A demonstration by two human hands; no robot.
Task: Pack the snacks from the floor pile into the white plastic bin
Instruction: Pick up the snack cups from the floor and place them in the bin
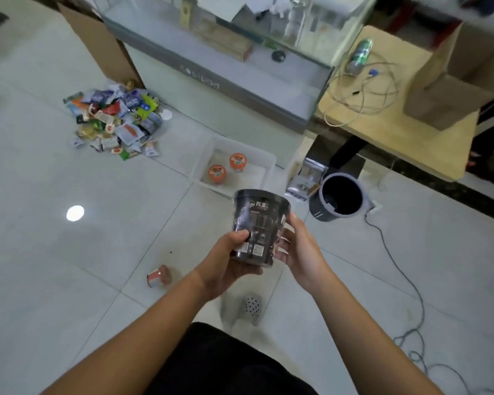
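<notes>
A black snack cup [258, 223] wrapped in clear film is held upright in mid-air by both hands. My left hand [228, 260] cups its base and side; my right hand [297, 246] presses against its right side. Just beyond the cup, the white plastic bin [265, 163] sits on the floor with two orange-lidded cups [217, 173] inside. The pile of colourful snack packets [117, 121] lies on the tiles to the far left. One small orange-and-brown cup [159, 276] lies on its side near my left forearm.
A dark round waste bin [340, 196] stands right of the white bin, with silver packets [305, 181] beside it. A glass counter [240, 67], a wooden table [397, 129] with cables, cardboard boxes and a floor cable [405, 277] surround the area.
</notes>
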